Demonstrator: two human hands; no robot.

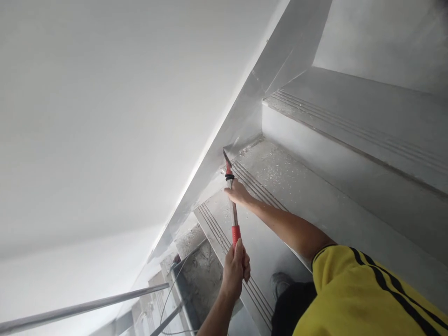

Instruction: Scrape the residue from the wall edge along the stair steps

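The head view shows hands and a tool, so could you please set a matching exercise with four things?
Column one
1. left hand
2. right hand
3. sleeve
4. wall

Column two
A. white
B. around the tool, nearer its dark tip
C. yellow with black stripes
D. around the red grip

Pairs: 1-D; 2-B; 3-C; 4-A

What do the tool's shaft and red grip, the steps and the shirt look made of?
Shaft: probably metal; dull silvery sheen. Red grip: likely plastic or rubber; bright, even colour. Steps: perhaps stone or concrete; grey, dusty, with grooved edges. Shirt: apparently cloth; matte, soft-looking.
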